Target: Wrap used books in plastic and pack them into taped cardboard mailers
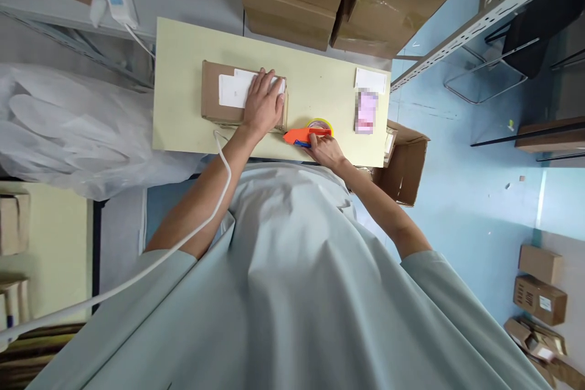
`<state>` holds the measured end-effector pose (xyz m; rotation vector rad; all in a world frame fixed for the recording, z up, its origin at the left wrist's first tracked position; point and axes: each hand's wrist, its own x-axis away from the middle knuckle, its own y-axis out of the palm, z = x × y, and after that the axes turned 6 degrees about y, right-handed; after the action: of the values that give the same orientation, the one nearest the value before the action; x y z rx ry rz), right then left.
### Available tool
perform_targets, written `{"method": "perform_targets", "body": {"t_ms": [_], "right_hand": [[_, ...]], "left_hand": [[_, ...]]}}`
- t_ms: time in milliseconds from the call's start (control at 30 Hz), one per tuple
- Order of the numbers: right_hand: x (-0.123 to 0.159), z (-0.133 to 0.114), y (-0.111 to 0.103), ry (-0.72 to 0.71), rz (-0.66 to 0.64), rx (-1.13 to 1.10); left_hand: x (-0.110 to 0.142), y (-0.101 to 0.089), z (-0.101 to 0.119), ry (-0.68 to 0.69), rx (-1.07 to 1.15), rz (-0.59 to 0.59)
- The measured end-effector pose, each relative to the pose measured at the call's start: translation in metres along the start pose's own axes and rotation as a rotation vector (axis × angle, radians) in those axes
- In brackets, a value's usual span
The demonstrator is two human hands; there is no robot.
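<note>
A brown cardboard box [211,92] with white labels [231,91] lies on the pale yellow table. My left hand [264,100] rests flat on the right part of its top, fingers stretched out and partly over the labels. Just right of the box, my right hand [325,150] is closed round an orange tape dispenser [299,135] with a blue part underneath. A tape roll with a yellow rim [321,124] shows directly behind the dispenser. The dispenser's tip points left, close to the box's lower right corner. My right palm is hidden.
On the table's [183,42] right end lie a white card [370,80] and a blurred pink item [366,112]. An open carton [402,164] stands beyond that end. Big cartons [292,0] line the back. A white cable [201,225] crosses above my left arm.
</note>
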<state>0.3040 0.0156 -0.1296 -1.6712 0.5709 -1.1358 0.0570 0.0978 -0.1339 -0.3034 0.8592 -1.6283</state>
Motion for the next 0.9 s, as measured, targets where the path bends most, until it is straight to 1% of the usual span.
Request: {"method": "perform_targets", "body": {"t_ms": [167,333,400,500,600,667,767,900], "right_hand": [[-0.007,-0.001,-0.001,0.0,0.02,0.006],[-0.012,-0.005,-0.009,-0.035,0.003,0.009],[-0.013,-0.014,-0.012,-0.071,-0.013,0.004],[-0.016,-0.035,-0.016,-0.132,-0.038,-0.009],[-0.019,-0.058,-0.019,-0.158,-0.045,-0.025],[-0.021,-0.069,-0.02,-0.159,-0.041,-0.037],[-0.022,-0.076,-0.021,-0.15,-0.042,-0.061],[-0.016,-0.077,-0.017,-0.12,-0.047,-0.089]], "left_hand": [[0.0,0.001,-0.003,0.018,-0.017,-0.01],[-0.001,-0.005,-0.002,0.055,-0.044,-0.054],[0.0,-0.006,0.003,0.083,-0.058,-0.098],[0.005,-0.003,0.012,0.123,-0.061,-0.169],[0.013,0.002,0.018,0.124,-0.042,-0.213],[0.019,0.003,0.02,0.12,-0.034,-0.241],[0.024,0.001,0.019,0.11,-0.045,-0.275],[0.027,-0.002,0.018,0.087,-0.063,-0.309]]}}
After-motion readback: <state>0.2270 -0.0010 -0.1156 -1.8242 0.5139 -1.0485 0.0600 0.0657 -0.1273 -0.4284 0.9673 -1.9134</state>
